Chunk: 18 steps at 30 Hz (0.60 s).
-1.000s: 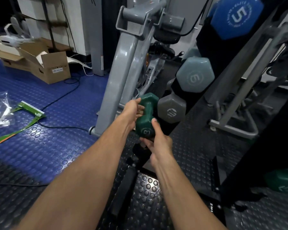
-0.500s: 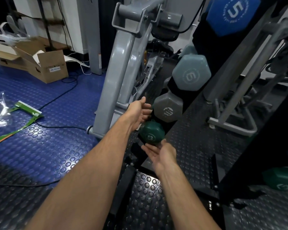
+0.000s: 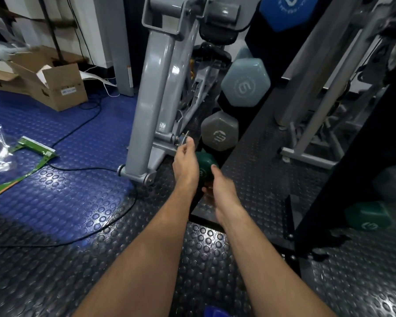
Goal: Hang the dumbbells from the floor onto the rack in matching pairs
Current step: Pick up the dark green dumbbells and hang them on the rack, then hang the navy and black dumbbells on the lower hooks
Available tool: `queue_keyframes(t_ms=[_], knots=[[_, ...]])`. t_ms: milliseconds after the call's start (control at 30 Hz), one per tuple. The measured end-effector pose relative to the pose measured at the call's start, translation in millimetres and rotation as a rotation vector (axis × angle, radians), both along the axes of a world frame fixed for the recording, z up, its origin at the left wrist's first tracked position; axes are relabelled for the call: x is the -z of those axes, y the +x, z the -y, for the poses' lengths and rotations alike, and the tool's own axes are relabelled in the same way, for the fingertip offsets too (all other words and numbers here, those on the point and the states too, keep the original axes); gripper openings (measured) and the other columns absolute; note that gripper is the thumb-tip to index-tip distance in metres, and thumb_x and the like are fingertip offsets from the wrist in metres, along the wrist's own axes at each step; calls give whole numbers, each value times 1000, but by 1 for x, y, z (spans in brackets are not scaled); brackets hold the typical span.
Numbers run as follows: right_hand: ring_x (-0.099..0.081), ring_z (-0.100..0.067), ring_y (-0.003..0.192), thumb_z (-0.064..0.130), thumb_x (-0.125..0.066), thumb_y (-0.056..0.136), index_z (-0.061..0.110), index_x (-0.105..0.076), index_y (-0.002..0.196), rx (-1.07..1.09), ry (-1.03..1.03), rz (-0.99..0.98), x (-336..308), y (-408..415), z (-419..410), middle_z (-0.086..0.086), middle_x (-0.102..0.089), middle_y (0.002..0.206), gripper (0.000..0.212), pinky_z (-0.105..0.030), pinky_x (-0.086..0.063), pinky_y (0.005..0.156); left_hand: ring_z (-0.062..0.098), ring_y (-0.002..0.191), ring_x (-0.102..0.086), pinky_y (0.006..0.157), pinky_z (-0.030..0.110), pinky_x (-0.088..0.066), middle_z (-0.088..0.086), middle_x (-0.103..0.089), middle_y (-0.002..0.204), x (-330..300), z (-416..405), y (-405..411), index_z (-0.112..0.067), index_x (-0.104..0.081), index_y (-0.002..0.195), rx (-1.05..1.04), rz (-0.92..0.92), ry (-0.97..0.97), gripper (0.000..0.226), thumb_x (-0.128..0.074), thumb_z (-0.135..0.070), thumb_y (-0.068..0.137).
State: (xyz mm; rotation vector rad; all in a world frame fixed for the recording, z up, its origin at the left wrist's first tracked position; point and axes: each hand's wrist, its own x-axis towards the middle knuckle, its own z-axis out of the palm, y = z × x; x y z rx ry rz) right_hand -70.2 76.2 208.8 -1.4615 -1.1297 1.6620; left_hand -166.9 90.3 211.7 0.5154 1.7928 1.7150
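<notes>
Probably a home gym, studded rubber floor (image 3: 55,202), dumbbell rack (image 3: 249,110), grey exercise machine (image 3: 156,88)

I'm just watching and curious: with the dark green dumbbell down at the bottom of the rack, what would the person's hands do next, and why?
Probably draw both hands back and reach for the other dark green hexagonal dumbbell on the floor at right. The first dark green dumbbell already sits at the black rack, below the grey one; the left hand and right hand look relaxed beside it.

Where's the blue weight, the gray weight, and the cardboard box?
blue weight (image 3: 284,10), head view, on its front face.
gray weight (image 3: 220,131), head view, on its six-sided end.
cardboard box (image 3: 64,88), head view, on its front wall.
</notes>
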Motion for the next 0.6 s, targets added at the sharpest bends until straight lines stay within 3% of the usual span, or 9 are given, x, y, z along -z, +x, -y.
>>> queue_keyframes(t_ms=[100, 233, 333, 400, 500, 600], knots=[[-65, -20, 114, 49, -52, 101, 17, -62, 130, -24, 66, 21, 3, 9, 3, -3, -69, 124, 45, -44, -52, 105, 16, 106, -58, 84, 29, -41, -1, -65, 119, 9, 16, 16, -17, -63, 129, -86, 61, 49, 50, -38, -54, 105], [-68, -22, 103, 48, -53, 101, 25, -65, 101, -70, 79, 118, 13, 35, 3, -5, -71, 109, 26, -46, -54, 98, 19, 110, -54, 88, 30, -37, 2, -60, 124, 47, 45, 53, -11, -57, 134, -137, 166, -49, 48, -37, -45, 107], [-68, -20, 104, 48, -53, 101, 20, -67, 116, -186, 20, 241, 35, 68, 7, -3, -71, 112, 34, -37, -53, 92, 29, 123, -56, 101, 36, -41, 8, -61, 132, 96, 64, 80, -9, -56, 137, 37, 181, -270, 54, -38, -49, 106], [-69, -20, 104, 46, -53, 101, 17, -65, 125, -278, -37, 323, 56, 88, 11, -4, -71, 115, 39, -38, -52, 91, 33, 122, -59, 106, 42, -45, 14, -63, 134, 125, 71, 90, -6, -60, 134, 217, 189, -415, 60, -41, -53, 102], [-69, -21, 96, 44, -55, 101, 17, -67, 113, -326, -138, 390, 87, 119, 20, -6, -72, 110, 32, -35, -52, 83, 36, 118, -63, 105, 46, -49, 19, -66, 130, 162, 83, 105, -3, -63, 130, 476, 165, -576, 69, -48, -60, 94], [-64, -19, 87, 41, -55, 101, 23, -66, 99, -344, -216, 443, 117, 151, 31, -4, -71, 103, 21, -31, -48, 73, 35, 121, -62, 106, 42, -48, 18, -65, 132, 178, 102, 124, -5, -63, 132, 633, 85, -696, 64, -56, -56, 96]])
